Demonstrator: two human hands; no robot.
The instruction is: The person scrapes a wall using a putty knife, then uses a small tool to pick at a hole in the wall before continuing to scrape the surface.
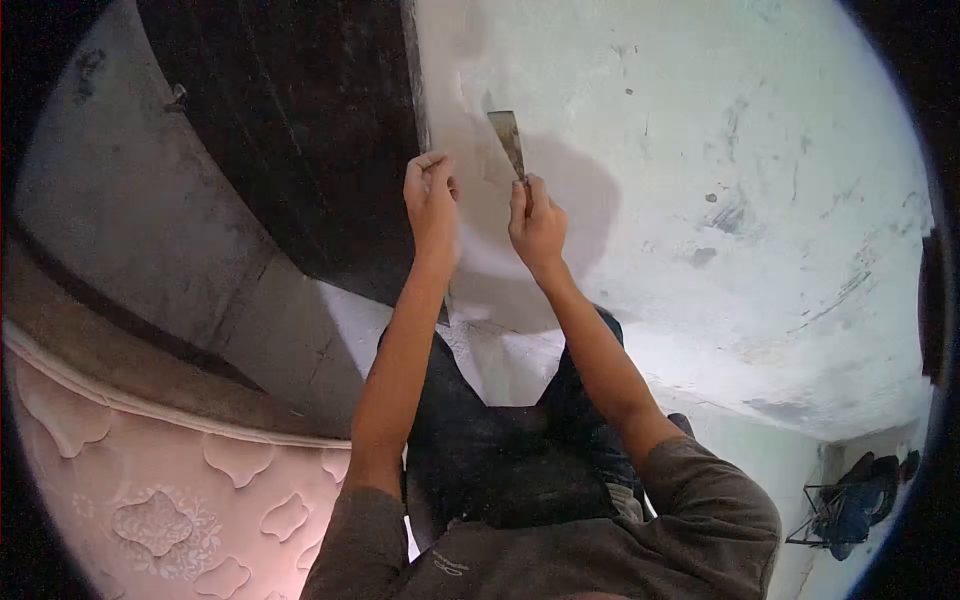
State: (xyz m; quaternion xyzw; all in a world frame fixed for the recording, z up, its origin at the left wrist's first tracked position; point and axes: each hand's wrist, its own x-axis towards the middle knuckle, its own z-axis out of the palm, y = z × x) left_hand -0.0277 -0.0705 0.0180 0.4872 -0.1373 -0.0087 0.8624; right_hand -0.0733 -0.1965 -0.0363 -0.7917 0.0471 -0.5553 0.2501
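My right hand (538, 225) is closed around the handle of a putty knife (508, 135). Its flat, worn blade points up and lies over the pale wall (680, 120), close to a rougher patch of plaster. To the left, my left hand (432, 205) is raised at the edge of a dark door (310, 130). Its fingers are curled in toward the thumb, and I cannot tell whether anything small is between them. The shadow of my arm and hand falls on the wall behind the blade.
A pink quilted mattress (240, 500) stands at the lower left, with a brown band along its far side. A metal latch (177, 97) shows on the door's left edge. Chips and dark scuffs mark the wall. At the lower right, dark cloth (858, 515) hangs on a thin-framed rack.
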